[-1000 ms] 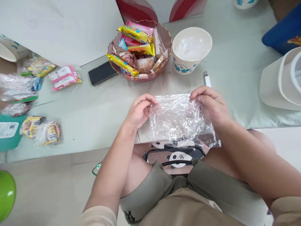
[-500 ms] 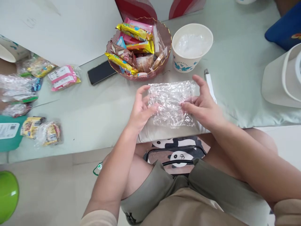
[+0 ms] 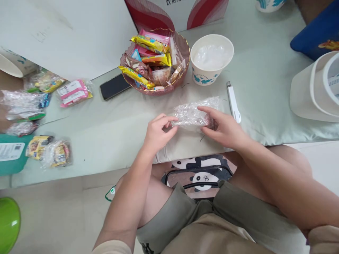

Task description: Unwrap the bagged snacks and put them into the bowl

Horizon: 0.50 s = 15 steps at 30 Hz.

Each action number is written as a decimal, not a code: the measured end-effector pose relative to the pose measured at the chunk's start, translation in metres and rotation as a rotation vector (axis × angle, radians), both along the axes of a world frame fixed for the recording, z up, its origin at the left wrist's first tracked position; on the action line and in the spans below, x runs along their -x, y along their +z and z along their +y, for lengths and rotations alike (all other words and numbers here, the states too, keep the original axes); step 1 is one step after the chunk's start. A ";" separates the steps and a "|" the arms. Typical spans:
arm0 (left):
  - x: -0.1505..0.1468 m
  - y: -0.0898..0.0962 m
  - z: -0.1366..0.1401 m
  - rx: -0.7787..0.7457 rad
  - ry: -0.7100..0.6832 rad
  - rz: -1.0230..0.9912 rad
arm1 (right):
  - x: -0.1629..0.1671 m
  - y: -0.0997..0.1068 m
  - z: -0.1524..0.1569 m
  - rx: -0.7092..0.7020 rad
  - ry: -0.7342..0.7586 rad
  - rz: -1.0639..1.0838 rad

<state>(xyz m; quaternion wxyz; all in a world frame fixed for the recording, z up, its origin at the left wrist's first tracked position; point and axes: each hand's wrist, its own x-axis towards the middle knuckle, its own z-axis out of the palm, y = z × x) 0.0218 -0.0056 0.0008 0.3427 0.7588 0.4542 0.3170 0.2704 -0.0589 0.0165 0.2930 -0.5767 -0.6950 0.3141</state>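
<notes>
A crinkled clear plastic bag (image 3: pixel 189 113) lies folded over into a narrower strip near the table's front edge. My left hand (image 3: pixel 161 133) pinches its left end between thumb and fingers. On the other side, my right hand (image 3: pixel 225 127) has its fingers over the top of the bag and its thumb at the lower edge, gripping the right part. A white utility knife (image 3: pixel 233 104) rests just to the right of the bag. Behind it stands a paper cup (image 3: pixel 205 76) with crumpled clear plastic inside.
A scalloped bowl (image 3: pixel 185 76) of wrapped snacks sits behind my hands, beside a black phone (image 3: pixel 113 87). Snack packs (image 3: pixel 75 92) lie at the left. To the right are a white bin (image 3: pixel 302 91) and a blue object (image 3: pixel 315 38). A white box (image 3: pixel 87 38) stands at the back.
The bag was spread flat and held up between both hands; now it is folded over and lower, against the table. My right fingers have come down over it.
</notes>
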 end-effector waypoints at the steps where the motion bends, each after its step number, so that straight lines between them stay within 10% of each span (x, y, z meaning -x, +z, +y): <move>1: -0.001 0.000 -0.001 -0.073 -0.002 0.038 | 0.001 -0.001 0.000 -0.026 0.014 -0.007; 11: -0.008 0.016 -0.008 0.049 -0.096 -0.193 | 0.009 -0.005 -0.006 -0.376 -0.100 -0.164; 15: -0.016 0.015 -0.007 0.257 0.021 -0.287 | 0.007 -0.001 -0.005 -0.205 0.011 0.194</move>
